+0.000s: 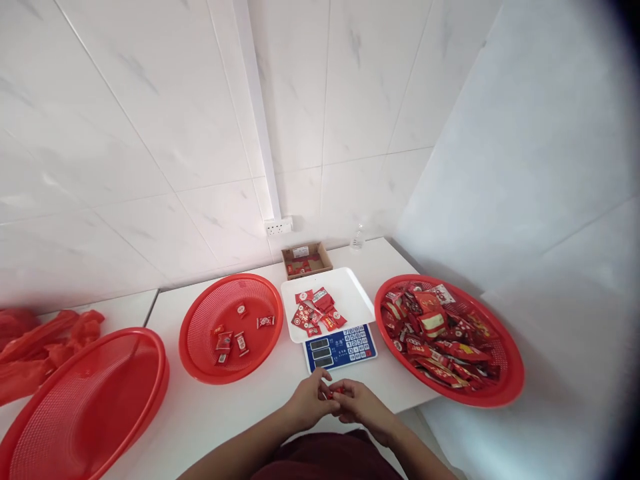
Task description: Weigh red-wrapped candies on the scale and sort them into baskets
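Close to my body, in front of the scale, my left hand (311, 400) and my right hand (361, 404) meet. Between their fingertips is a small red wrapped snack (336, 392), mostly hidden by the fingers. Just beyond stands a blue electronic scale (341, 350) with a keypad and dark displays. On its white tray (350, 293) lies a small heap of red snack packets (317, 312). To the right, a red basket (513, 373) is heaped with many red packets (435, 340). On the left, another red basket (205, 320) holds several small red packets (242, 343).
Behind the scale, a cardboard box (320, 260) contains a few red packets, with a clear plastic cup (357, 237) to its right. At far left stand another red basket (90, 393) and red plastic bags (60, 340). A wall socket (279, 227) is above the table (270, 407).
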Available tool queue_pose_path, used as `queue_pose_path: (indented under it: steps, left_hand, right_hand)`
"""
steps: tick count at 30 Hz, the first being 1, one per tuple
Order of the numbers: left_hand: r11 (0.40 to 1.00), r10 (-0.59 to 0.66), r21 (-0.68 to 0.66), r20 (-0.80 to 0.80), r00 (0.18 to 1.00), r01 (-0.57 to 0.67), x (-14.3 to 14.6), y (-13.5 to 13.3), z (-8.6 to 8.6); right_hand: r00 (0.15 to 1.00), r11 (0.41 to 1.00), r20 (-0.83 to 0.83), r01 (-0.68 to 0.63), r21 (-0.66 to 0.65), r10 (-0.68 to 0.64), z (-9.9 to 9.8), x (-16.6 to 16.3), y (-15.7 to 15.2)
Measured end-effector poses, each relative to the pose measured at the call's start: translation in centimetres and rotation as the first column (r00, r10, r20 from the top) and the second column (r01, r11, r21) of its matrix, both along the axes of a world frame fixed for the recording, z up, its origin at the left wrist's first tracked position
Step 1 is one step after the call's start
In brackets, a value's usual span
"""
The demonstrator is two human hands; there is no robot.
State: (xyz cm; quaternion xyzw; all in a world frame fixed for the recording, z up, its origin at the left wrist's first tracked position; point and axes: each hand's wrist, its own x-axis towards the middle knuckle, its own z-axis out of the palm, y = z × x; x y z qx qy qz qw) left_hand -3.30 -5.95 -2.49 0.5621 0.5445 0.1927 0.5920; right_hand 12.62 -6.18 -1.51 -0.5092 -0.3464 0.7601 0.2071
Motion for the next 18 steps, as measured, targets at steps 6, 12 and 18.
queue_pose_path:
  steps: [6,12,18]
  left_hand:
    - [0.812,0.052,0.558,-0.362,0.931,0.171,-1.8,7.0,0.6]
    - [0.828,0.145,0.507,-0.604,0.784,0.238,0.4,14.5,-0.5]
    - [0.802,0.126,0.485,-0.708,0.695,0.349,2.7,15.7,-2.3]
  right_hand:
    - [0.95,0.948,0.046,0.311,-0.065,-0.309,-2.9,1.2,-3.2]
    - [0.902,0.897,0.108,0.429,-0.11,-0.418,-4.0,1.7,-7.3]
    - [0.863,0.872,0.188,0.486,-0.052,-0.469,-3.4,2.5,-8.7]
